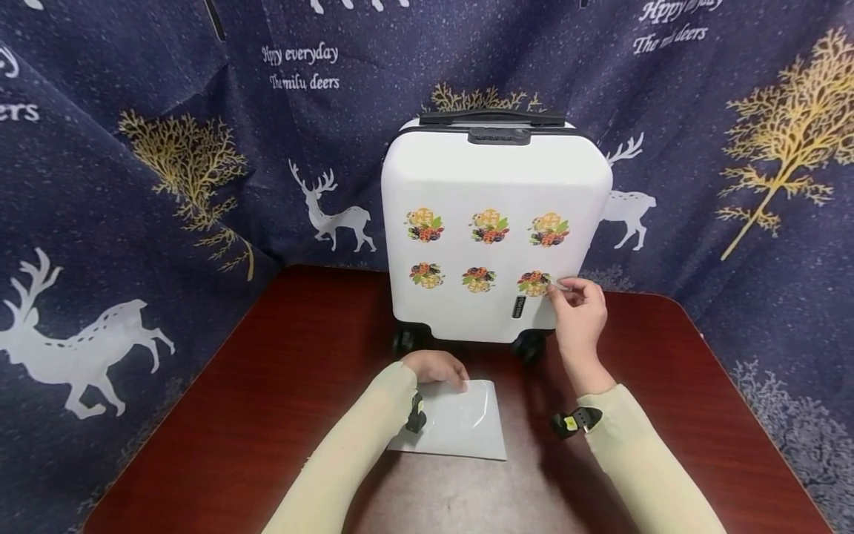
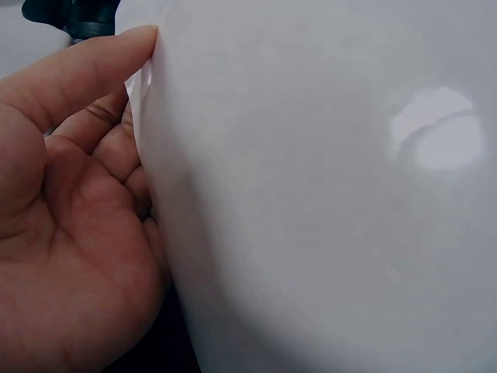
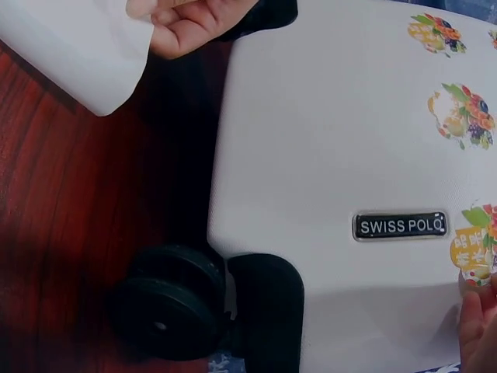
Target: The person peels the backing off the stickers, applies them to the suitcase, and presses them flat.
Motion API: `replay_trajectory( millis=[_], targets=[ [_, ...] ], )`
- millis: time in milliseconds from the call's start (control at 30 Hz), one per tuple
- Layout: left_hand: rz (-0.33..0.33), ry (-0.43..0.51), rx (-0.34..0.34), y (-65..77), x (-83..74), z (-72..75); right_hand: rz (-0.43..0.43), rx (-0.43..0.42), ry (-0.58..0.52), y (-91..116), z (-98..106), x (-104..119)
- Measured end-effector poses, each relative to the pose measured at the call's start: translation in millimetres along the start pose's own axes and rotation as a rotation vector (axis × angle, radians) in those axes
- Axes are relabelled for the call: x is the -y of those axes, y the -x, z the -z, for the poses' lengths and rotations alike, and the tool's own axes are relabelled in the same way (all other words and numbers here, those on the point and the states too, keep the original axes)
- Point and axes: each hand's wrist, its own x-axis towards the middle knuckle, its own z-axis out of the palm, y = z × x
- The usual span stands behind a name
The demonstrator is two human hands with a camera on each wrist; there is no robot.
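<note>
A white suitcase (image 1: 497, 167) stands upright on the table, with fruit stickers in two rows on its front. My right hand (image 1: 580, 315) is at the lower right sticker (image 1: 531, 282) and pinches its right edge, which looks slightly lifted. Only a little of that right hand (image 3: 477, 334) enters the right wrist view. Lower down, my left hand (image 1: 437, 366) holds a glossy white sheet (image 1: 467, 426) by its edge. In the left wrist view the thumb of the left hand (image 2: 78, 202) presses on the sheet (image 2: 311, 217); the other fingers curl behind it, partly hidden.
The suitcase has black wheels (image 3: 167, 303), a black handle (image 1: 490, 117) and a nameplate (image 3: 400, 225) reading SWISS POLO. A dark red table (image 1: 313, 334) lies beneath it. Behind hangs a dark blue cloth (image 1: 267, 133) printed with deer and trees.
</note>
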Motion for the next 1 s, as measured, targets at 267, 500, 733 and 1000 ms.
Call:
replay_trajectory(
  millis=[267, 500, 733, 1000],
  targets=[
    [0.013, -0.004, -0.01, 0.1, 0.0, -0.5, -0.045, 0.038, 0.044, -2.4, 3.7, 0.8],
    [0.015, -0.002, -0.022, 0.3, 0.5, -1.4, -0.043, 0.012, 0.098, -2.6, 5.9, -1.9],
    [0.024, -0.007, -0.026, -0.5, -0.5, -1.5, -0.026, 0.008, 0.106, -0.4, 10.3, -6.1],
    [0.029, 0.009, -0.012, 1.9, -1.4, -1.4, -0.066, 0.136, 0.191, 28.5, 18.2, -19.3]
  ],
)
